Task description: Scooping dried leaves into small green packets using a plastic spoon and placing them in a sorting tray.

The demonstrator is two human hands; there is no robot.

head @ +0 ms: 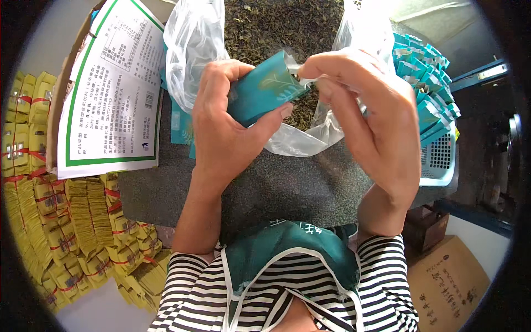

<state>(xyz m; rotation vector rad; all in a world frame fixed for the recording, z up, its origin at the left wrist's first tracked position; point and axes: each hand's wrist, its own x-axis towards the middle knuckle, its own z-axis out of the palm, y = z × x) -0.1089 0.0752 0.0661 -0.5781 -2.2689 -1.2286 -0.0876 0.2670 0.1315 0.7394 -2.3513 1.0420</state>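
A small teal packet (265,89) with a printed leaf pattern lies tilted in my left hand (224,108), its mouth facing right. The thumb grips its lower side and the fingers wrap the upper one. At that mouth, the thumb and forefinger of my right hand (369,99) pinch a whitish inner liner (293,66). Both hands are above a clear plastic bag (195,45) with its top spread wide. Dark dried leaves (282,25), which look like loose tea, fill the bag. What the packet contains is hidden.
A white basket (442,157) heaped with teal packets (423,74) stands at right. More flat teal packets (180,124) lie left of the bag on the dark speckled table (257,186). A printed carton (112,95) is at left, beside stacked yellow bundles (83,216). A brown carton (448,282) sits lower right.
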